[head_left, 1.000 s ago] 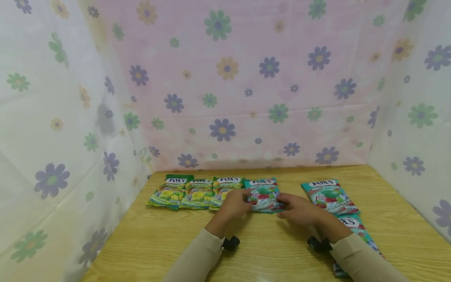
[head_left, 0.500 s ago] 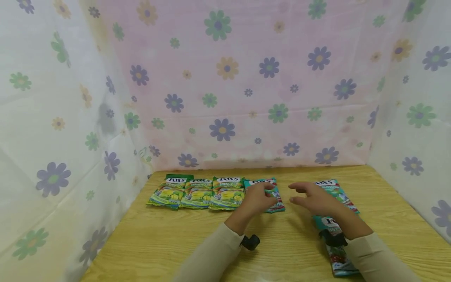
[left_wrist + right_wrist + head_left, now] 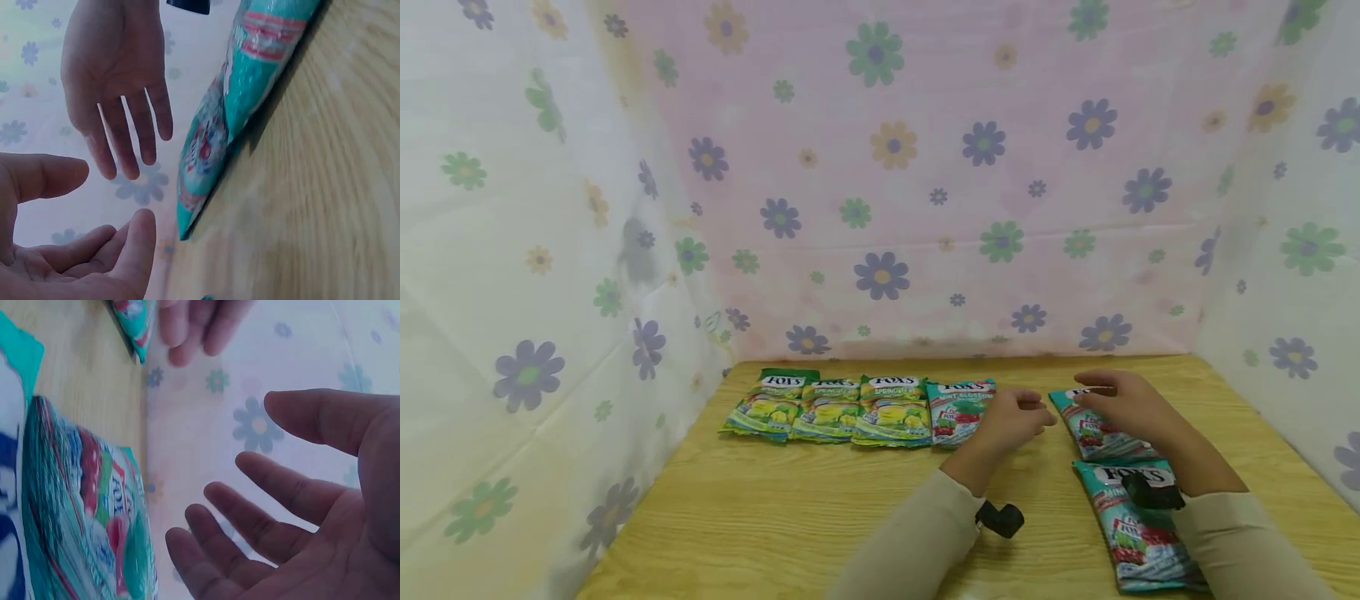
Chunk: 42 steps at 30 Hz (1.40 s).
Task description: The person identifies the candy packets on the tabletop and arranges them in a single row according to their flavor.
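My left hand (image 3: 1009, 427) hovers at the right side of a teal Fox's Mint Blossom candy bag (image 3: 951, 418), overlapping it in the head view; nothing is in its grasp. Over a second teal candy bag (image 3: 1093, 435) at the right is my right hand (image 3: 1135, 410), its fingers loosely spread and holding nothing. Nearer the front lies a third teal candy bag (image 3: 1138, 533), partly covered by the right wrist. In the left wrist view the two right-hand bags, one of them a teal bag (image 3: 206, 150), lie end to end beyond the left fingers (image 3: 137, 250).
Left of the first teal bag, three green Fox's Spring Tea bags run in a row: one outermost bag (image 3: 767, 408), a middle bag (image 3: 826, 411) and a right bag (image 3: 891, 412). They lie on a wooden table (image 3: 760, 517) before a flowered cloth (image 3: 925, 292).
Both hands have let go of the first teal bag, which lies at the end of the row. They have moved rightward, the right hand over the back right bag.
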Each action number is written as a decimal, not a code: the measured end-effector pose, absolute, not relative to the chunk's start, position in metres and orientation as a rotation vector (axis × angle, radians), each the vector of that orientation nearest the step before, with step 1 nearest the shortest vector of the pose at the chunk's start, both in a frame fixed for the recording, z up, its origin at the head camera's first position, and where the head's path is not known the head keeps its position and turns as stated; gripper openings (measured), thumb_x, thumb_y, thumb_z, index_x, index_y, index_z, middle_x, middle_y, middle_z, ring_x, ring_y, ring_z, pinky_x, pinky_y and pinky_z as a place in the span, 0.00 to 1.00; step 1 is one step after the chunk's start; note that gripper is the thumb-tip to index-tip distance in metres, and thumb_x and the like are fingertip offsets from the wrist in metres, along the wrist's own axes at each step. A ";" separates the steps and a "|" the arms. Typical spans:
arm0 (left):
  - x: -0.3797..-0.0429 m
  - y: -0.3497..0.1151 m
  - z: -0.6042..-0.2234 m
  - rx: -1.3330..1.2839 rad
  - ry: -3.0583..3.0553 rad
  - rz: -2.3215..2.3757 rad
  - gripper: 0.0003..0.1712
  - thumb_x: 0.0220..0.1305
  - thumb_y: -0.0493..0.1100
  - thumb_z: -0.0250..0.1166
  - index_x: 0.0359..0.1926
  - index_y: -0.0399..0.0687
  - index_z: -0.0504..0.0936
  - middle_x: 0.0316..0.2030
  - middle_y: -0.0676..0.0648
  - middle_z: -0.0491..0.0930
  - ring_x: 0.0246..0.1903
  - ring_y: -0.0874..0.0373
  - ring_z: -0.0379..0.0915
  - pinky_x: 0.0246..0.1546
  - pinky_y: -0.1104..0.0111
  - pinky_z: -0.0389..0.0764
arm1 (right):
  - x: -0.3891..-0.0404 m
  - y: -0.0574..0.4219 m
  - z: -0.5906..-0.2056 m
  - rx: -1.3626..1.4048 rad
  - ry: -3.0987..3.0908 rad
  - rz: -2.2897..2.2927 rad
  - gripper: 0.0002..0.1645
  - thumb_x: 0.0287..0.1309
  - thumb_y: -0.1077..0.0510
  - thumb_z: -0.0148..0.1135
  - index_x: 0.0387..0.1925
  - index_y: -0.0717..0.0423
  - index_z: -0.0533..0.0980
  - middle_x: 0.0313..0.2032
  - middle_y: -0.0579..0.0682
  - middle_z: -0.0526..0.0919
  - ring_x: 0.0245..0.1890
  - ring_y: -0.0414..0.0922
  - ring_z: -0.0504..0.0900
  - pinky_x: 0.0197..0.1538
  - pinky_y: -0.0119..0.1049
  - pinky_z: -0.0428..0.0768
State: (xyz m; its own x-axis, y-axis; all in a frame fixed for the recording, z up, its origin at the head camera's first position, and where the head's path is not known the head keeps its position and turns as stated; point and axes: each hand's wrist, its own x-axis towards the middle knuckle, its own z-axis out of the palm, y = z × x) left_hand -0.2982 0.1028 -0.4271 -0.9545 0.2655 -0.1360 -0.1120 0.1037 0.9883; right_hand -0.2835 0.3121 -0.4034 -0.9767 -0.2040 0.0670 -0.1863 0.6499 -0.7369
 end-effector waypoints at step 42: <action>-0.290 0.134 -0.461 0.100 1.268 2.319 0.33 0.68 0.37 0.68 0.71 0.33 0.71 0.71 0.33 0.69 0.73 0.32 0.61 0.73 0.42 0.66 | -0.292 0.370 -0.419 0.030 2.762 -1.101 0.50 0.77 0.38 0.49 0.72 0.82 0.56 0.69 0.85 0.55 0.64 0.79 0.64 0.59 0.70 0.75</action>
State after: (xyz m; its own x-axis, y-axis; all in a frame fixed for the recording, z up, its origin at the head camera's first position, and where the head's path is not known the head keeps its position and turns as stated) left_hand -0.2903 0.1339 -0.4612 -0.8764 0.4521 -0.1661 -0.3838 -0.4473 0.8078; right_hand -0.2919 0.3704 -0.4192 -0.9858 -0.0434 -0.1625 0.0803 0.7276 -0.6813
